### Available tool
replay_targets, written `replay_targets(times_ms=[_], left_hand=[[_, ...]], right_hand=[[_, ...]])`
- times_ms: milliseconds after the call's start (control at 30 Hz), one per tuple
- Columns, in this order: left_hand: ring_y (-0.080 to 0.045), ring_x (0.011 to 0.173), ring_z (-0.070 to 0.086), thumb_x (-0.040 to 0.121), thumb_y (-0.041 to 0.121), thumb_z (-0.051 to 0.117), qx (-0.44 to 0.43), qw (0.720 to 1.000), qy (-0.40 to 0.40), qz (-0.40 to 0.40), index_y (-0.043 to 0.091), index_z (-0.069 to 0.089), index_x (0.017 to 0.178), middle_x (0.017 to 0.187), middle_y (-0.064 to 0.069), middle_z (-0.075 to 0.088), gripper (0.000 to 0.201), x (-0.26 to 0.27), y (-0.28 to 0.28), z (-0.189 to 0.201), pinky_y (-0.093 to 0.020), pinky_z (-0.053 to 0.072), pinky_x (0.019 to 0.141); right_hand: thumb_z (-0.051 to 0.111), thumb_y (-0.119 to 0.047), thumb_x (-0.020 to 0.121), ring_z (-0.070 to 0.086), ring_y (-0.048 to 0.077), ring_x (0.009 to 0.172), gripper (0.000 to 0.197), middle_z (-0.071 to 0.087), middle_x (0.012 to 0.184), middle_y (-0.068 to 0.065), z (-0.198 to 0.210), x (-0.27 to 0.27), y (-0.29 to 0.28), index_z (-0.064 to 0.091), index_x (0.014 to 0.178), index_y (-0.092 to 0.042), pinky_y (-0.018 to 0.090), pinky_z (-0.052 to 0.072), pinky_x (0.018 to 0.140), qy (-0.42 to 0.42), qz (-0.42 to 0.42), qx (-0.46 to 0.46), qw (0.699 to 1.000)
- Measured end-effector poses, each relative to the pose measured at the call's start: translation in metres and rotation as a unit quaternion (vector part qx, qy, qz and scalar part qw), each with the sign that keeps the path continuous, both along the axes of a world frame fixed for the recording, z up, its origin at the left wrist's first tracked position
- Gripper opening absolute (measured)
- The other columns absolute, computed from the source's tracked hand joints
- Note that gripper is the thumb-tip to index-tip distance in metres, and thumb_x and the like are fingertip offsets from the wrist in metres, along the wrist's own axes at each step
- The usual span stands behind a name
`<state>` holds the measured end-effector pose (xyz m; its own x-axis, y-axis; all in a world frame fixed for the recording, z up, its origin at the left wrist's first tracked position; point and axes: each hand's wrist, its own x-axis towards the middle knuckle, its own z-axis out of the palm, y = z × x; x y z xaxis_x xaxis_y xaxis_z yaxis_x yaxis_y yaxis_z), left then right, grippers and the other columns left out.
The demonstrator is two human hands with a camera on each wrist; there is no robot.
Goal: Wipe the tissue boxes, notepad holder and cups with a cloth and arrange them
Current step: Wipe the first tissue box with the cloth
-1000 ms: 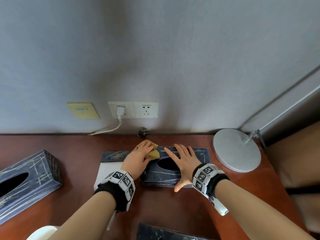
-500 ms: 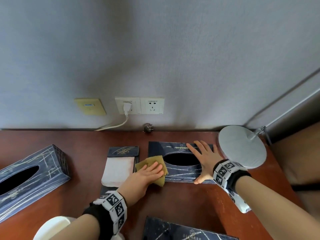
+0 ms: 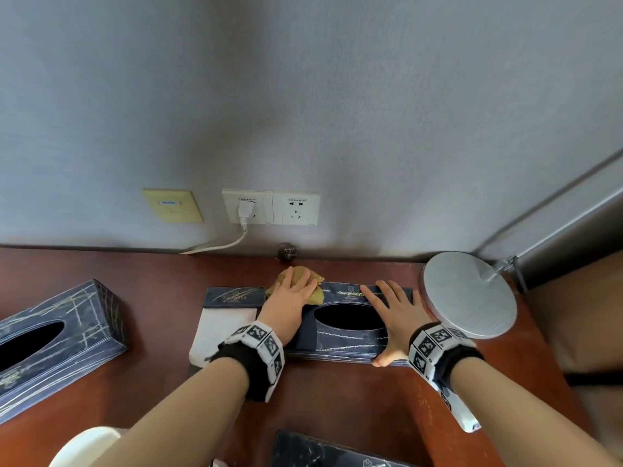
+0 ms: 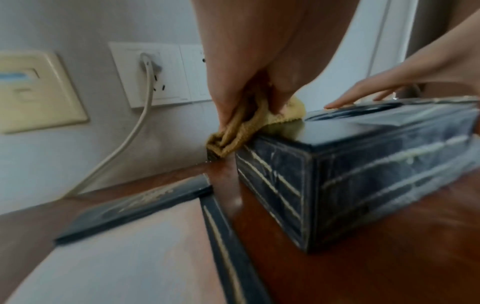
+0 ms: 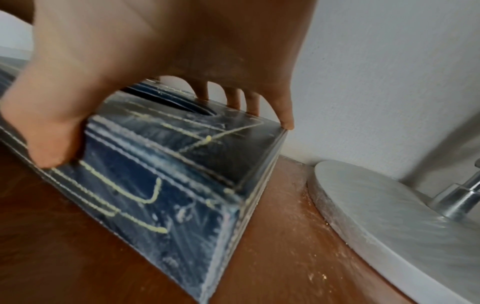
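A second tissue box (image 3: 50, 342) is seen at the desk's (image 3: 337, 399) far left. Right of it the notepad holder (image 3: 229, 318) lies flat. The yellow cloth (image 3: 293, 281) is pinched by the left hand (image 3: 290, 298) at the central tissue box's (image 3: 350, 342) rear left corner. The right hand (image 3: 394, 315) is spread flat on its top, thumb on the front face.

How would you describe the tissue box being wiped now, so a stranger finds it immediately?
Start at the round silver lamp base. The tissue box lies just left of it. Unlike the other boxes, both hands rest on it, the left hand with a yellow cloth.
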<state>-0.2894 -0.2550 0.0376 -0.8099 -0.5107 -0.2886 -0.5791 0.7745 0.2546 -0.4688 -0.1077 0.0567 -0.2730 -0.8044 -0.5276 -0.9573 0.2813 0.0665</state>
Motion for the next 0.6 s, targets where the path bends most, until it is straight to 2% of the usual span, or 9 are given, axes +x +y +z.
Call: replay_targets(times_ms=[67,167,200,267,333,400,433,500,600], left_hand=[[-0.028,0.146,-0.009,0.091,-0.007,0.037,-0.003,0.999,0.01,-0.042,0.019,0.011,0.151,0.16,-0.001,0.001,0.07,0.014,0.005,-0.009,-0.04,0.008,0.118],[-0.032,0.139,0.001,0.077,-0.015,0.044,0.003,0.982,0.12,-0.143,0.015,0.036,0.144,0.154,-0.005,0.026,0.074,0.046,0.011,-0.015,-0.053,0.02,0.115],[-0.029,0.139,0.001,0.076,-0.016,0.044,0.023,0.977,0.118,-0.175,0.017,0.039,0.143,0.153,0.0,0.026,0.075,0.057,0.014,-0.01,-0.052,0.017,0.116],[-0.016,0.141,-0.007,0.079,-0.015,0.042,0.081,0.964,0.058,-0.245,0.023,0.033,0.146,0.152,0.012,0.014,0.077,0.074,0.015,0.002,-0.039,0.003,0.121],[-0.015,0.143,0.009,0.079,-0.015,0.043,0.082,0.952,0.107,-0.276,0.025,0.04,0.142,0.15,0.011,0.025,0.075,0.077,0.004,0.018,-0.041,0.014,0.12],[-0.019,0.14,0.029,0.077,-0.014,0.039,0.06,0.953,0.204,-0.215,0.03,0.045,0.137,0.147,0.005,0.039,0.074,0.065,-0.01,0.027,-0.045,0.026,0.115],[-0.017,0.141,0.026,0.079,-0.016,0.037,0.057,0.964,0.208,-0.154,0.031,0.041,0.139,0.149,0.005,0.037,0.077,0.054,-0.016,0.029,-0.042,0.025,0.116],[-0.013,0.145,0.012,0.086,-0.015,0.033,0.045,0.986,0.155,-0.046,0.031,0.03,0.146,0.156,0.009,0.019,0.076,0.026,-0.018,0.032,-0.04,0.02,0.118],[-0.025,0.147,0.004,0.092,-0.007,0.035,0.032,0.997,0.057,0.028,0.026,0.018,0.15,0.16,0.004,0.006,0.068,-0.008,-0.006,0.026,-0.045,0.017,0.117]], right_hand=[[0.076,-0.059,0.056,-0.009,0.029,0.144,0.131,-0.009,0.156,0.004,0.001,0.0,0.0,-0.017,0.145,-0.032,0.061,0.001,0.114,0.0,0.003,-0.001,1.0],[0.075,-0.061,0.055,-0.009,0.029,0.144,0.132,-0.008,0.156,0.004,0.0,-0.001,0.001,-0.017,0.145,-0.033,0.061,0.002,0.114,0.003,0.005,-0.004,1.0],[0.075,-0.062,0.055,-0.009,0.029,0.144,0.132,-0.008,0.156,0.004,0.0,-0.001,0.001,-0.017,0.145,-0.033,0.061,0.002,0.113,0.004,0.006,-0.005,1.0],[0.075,-0.062,0.055,-0.008,0.029,0.144,0.131,-0.008,0.156,0.003,0.001,-0.001,0.001,-0.017,0.145,-0.033,0.061,0.003,0.113,0.005,0.01,-0.005,1.0],[0.075,-0.062,0.055,-0.008,0.029,0.144,0.131,-0.007,0.156,0.002,0.001,-0.001,0.001,-0.017,0.145,-0.033,0.061,0.003,0.113,0.004,0.01,-0.008,1.0],[0.075,-0.062,0.054,-0.007,0.029,0.144,0.132,-0.007,0.156,0.003,0.001,0.0,0.001,-0.016,0.145,-0.033,0.062,0.003,0.113,0.007,0.011,-0.009,1.0],[0.075,-0.062,0.054,-0.007,0.029,0.144,0.132,-0.006,0.155,0.003,0.001,0.001,0.001,-0.016,0.145,-0.033,0.061,0.003,0.113,0.008,0.011,-0.011,1.0],[0.075,-0.062,0.054,-0.007,0.028,0.144,0.132,-0.007,0.156,0.003,0.001,0.001,0.001,-0.016,0.145,-0.033,0.061,0.002,0.113,0.006,0.007,-0.012,1.0],[0.075,-0.061,0.055,-0.008,0.029,0.144,0.131,-0.007,0.156,0.003,0.002,0.001,0.001,-0.015,0.145,-0.033,0.061,0.002,0.113,0.004,0.009,-0.01,1.0]])
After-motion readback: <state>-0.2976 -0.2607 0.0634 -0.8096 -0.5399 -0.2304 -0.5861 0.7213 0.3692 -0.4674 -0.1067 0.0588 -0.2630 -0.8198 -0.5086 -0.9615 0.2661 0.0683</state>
